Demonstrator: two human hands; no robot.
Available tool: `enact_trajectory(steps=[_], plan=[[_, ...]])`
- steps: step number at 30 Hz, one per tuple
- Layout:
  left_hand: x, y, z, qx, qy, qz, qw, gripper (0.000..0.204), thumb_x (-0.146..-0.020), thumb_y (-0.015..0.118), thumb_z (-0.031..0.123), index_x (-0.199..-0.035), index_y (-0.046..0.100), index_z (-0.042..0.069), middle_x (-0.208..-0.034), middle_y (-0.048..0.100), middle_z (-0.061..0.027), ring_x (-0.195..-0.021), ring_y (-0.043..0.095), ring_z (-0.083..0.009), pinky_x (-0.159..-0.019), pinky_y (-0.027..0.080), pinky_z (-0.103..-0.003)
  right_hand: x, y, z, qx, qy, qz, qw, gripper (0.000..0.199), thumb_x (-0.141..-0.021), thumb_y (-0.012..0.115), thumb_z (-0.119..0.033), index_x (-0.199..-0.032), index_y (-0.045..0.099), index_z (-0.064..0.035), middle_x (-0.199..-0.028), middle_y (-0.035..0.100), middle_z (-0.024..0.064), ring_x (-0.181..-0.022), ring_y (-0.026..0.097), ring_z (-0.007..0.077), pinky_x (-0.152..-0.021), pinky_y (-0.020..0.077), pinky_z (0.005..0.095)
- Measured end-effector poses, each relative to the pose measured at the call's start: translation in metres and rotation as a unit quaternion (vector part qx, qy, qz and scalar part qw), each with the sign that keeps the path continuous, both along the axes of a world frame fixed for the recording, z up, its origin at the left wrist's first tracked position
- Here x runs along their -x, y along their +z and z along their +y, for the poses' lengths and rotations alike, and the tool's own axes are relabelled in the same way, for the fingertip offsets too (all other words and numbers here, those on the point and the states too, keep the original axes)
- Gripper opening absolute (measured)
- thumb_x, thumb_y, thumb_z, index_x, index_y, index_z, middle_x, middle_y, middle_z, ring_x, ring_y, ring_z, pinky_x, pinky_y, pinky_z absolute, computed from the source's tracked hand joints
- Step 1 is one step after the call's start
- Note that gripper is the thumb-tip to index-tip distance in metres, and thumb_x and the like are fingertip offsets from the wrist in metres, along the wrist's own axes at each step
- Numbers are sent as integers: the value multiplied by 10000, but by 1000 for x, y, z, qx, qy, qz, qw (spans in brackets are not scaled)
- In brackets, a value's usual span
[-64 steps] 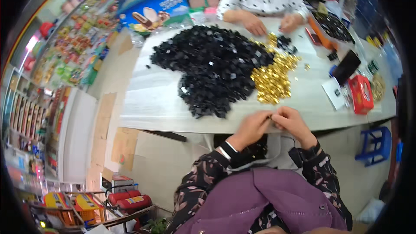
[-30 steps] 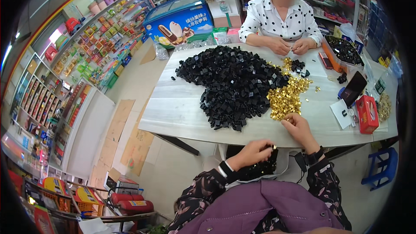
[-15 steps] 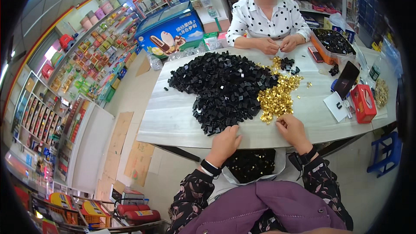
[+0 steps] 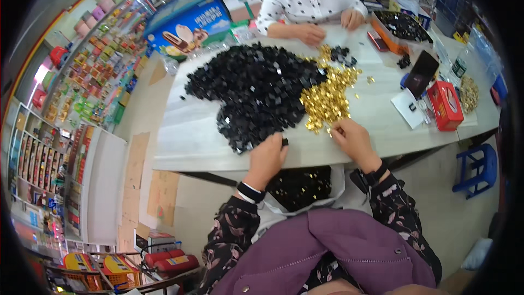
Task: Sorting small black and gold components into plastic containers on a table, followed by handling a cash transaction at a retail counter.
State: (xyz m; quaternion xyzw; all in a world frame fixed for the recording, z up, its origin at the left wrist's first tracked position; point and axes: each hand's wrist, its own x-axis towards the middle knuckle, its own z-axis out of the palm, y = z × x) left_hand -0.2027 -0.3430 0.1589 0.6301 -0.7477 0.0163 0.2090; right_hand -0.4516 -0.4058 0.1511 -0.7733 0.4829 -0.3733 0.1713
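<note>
Containers first: one white bag (image 4: pixel 338 184) sits open below the near edge of the worktop (image 4: pixel 183 136), loaded with black pieces flecked with gold. Over toward the far right corner, one orange box (image 4: pixel 386 38), full of black pieces too. Near the right edge stands one red tin (image 4: pixel 445 106), its contents out of sight.

Now the count: two big heaps, one black heap (image 4: pixel 256 87) across the middle, one gold heap (image 4: pixel 330 98) touching its right flank, pieces too many to number. One small dark cluster (image 4: pixel 339 54) lies at the gold's far end.

Down at the near edge, the left hand (image 4: pixel 267 158) has thumb and finger closed on one black piece (image 4: pixel 285 142), right beside the black heap's tip. The right hand (image 4: pixel 353 141) is at the gold heap's near end, fingertips bunched; whether they grip anything, I can't tell. Across the far edge, one co-worker (image 4: pixel 311 0), two hands above the worktop.
</note>
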Motion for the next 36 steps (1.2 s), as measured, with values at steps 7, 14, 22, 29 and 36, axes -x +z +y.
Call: enact_trajectory(steps=[7, 14, 22, 29, 36], plan=[[0, 0, -1, 10, -44, 124, 991, 275, -774, 643, 176, -986, 526, 46, -725, 556, -104, -649, 570, -307, -553, 444, -387, 5, -3, -6, -17, 0, -17, 1000, 126, -759, 661, -187, -785, 609, -75, -730, 590, 75, -638, 586, 241, -571, 464, 323], [12, 10, -1, -2, -65, 75, 995, 296, -763, 645, 161, -1018, 527, 69, -791, 559, -124, -693, 576, -328, -574, 466, -401, 7, -5, -3, -13, -5, -41, 999, 111, -780, 645, -140, -813, 613, -39, -708, 589, 60, -566, 553, 146, -542, 447, 262], [22, 15, -9, -171, -70, 267, 946, 256, -853, 595, 171, -1074, 525, 64, -796, 586, -65, -649, 578, -174, -562, 457, -268, 12, -6, -2, -104, -6, -135, 985, 142, -789, 639, -152, -851, 613, -27, -713, 614, 34, -583, 553, 89, -554, 446, 237], [52, 8, -17, -291, -71, 674, 675, 265, -900, 558, 166, -1128, 496, 46, -838, 592, -38, -648, 550, -74, -538, 436, -189, 11, 2, -6, -121, -1, -118, 986, 163, -779, 624, -196, -851, 621, -50, -756, 641, 74, -652, 628, 168, -600, 484, 285], [62, -7, -27, -268, -100, 629, 723, 277, -915, 520, 146, -1168, 489, 36, -836, 591, -44, -622, 547, -69, -526, 437, -182, 12, -1, -9, -126, -3, -106, 986, 177, -771, 629, -202, -861, 624, -50, -764, 637, 71, -636, 614, 167, -599, 480, 282]])
